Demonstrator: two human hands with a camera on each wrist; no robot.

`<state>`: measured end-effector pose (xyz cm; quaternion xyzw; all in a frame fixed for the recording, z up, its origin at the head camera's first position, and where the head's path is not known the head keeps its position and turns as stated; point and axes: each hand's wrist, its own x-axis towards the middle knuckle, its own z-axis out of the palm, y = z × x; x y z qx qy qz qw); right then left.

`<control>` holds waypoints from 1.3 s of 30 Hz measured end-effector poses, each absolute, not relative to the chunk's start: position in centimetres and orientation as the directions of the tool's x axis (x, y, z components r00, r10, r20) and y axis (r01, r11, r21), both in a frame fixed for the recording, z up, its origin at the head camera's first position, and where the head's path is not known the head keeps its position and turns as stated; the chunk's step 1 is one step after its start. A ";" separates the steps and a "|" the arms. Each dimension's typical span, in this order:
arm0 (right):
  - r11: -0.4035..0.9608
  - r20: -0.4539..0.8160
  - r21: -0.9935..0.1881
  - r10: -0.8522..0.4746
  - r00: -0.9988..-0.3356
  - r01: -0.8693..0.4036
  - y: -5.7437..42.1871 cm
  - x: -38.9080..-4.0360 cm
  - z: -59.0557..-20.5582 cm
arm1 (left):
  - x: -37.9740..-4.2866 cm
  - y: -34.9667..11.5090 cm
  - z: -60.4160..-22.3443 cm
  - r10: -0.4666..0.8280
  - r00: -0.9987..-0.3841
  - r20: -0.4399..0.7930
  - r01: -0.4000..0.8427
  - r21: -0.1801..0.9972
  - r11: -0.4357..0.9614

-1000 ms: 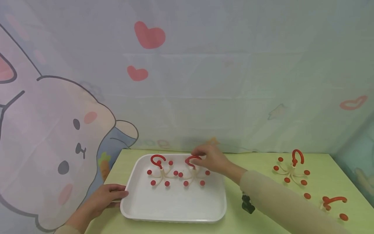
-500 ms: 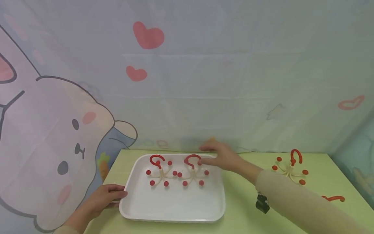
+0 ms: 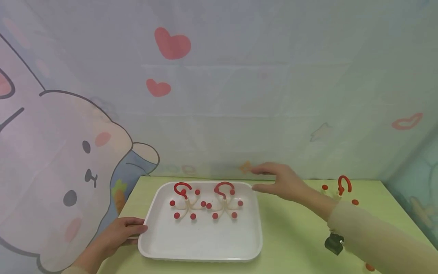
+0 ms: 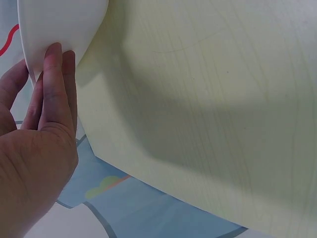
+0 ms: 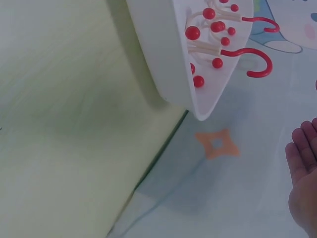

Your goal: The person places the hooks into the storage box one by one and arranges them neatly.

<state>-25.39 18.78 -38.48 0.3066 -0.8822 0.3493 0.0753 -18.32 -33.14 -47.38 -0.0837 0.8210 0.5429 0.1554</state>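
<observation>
My left hand (image 3: 123,233) pinches the left rim of a white tray (image 3: 200,243), thumb over the edge and fingers against the outer wall, as the left wrist view shows. Inside the tray, near its back, two scalp massagers stand side by side on splayed cream legs tipped with red balls: the left massager (image 3: 187,204) and the right massager (image 3: 225,204). Both have red hook handles pointing up. My right hand (image 3: 289,183) holds nothing; its fingers and thumb are spread apart just off the tray's back right corner.
Another massager (image 3: 344,185) stands on the table at the right, partly behind the right sleeve (image 3: 380,236). A red ball tip (image 3: 370,267) shows below the sleeve. The pale green table (image 3: 291,232) meets a printed cloth backdrop (image 3: 219,144).
My right hand has let go of the right massager's red hook and moved right, away from the tray. The left hand stays at the rim. The sleeve now covers more of the massagers at right.
</observation>
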 end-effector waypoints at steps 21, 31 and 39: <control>0.685 0.375 -0.511 -0.365 -0.852 -0.519 26.8 -22.0 -36.4 | -18.6 -33.0 -47.6 -0.008 -0.927 -0.375 -0.345 0.844 0.412; 0.737 0.422 -0.462 -0.307 -0.853 -0.493 30.4 -21.6 -37.0 | -18.5 -33.3 -47.7 0.015 -0.931 -0.366 -0.330 0.857 0.396; 0.785 0.415 -0.437 -0.257 -0.873 -0.439 33.0 -21.1 -37.3 | -18.4 -33.3 -47.6 0.024 -0.933 -0.359 -0.320 0.859 0.400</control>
